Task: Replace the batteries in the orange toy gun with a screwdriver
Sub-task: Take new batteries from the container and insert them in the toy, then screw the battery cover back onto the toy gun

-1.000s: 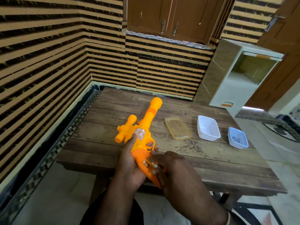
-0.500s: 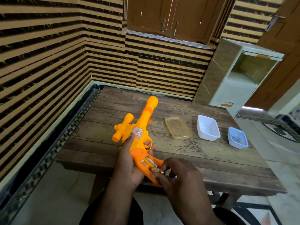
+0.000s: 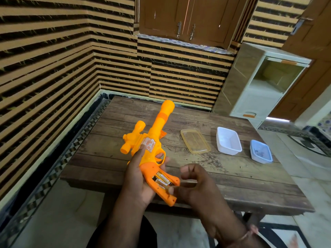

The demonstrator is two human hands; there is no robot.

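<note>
**Battery seating: risks with the compartment open**

Held above the near edge of the desk (image 3: pixel 232 185), barrel pointing away toward the wall: orange toy gun (image 3: pixel 152 151). Left hand (image 3: pixel 138 178) wrapped around the grip from beneath, thumb laid along the body. Right hand (image 3: pixel 193 185) just right of the grip, fingers curled, fingertips touching the open compartment; whether anything is pinched cannot be told. Two batteries (image 3: pixel 163 179) lying side by side in the uncovered bay. No cover and no screwdriver visible.

Likely faults from here:

- Battery drop. Bay open and tilted toward the floor beyond the desk edge; any jolt of the gun likely to roll a cell out and off.
- Poor contact. Cell pressed in at an angle, probably riding over the spring rather than seating.
- Reversed polarity. Markings too small to read; not verifiable.
- Lost parts. Clear lid (image 3: pixel 195 140), white tub (image 3: pixel 228 140) and blue tub (image 3: pixel 260 153) well right of the gun; small contents in the blue tub indistinct.
</note>
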